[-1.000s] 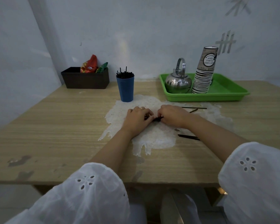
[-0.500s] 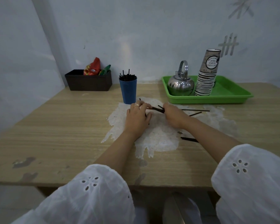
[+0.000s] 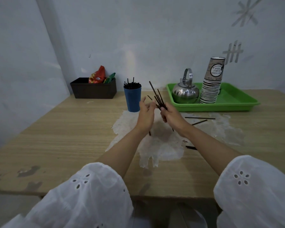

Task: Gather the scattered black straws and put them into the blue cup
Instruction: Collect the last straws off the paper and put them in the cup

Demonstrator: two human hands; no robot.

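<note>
At centre left the blue cup stands on the surface, packed with black straws. Just right of it the left grip hovers above the surface, fingers spread and holding nothing, close beside a raised bundle of straws. The right grip pinches that bundle low down, its ends fanning up and left. Further right, two loose straws lie flat near a green tray. Another lies beside the right forearm.
</note>
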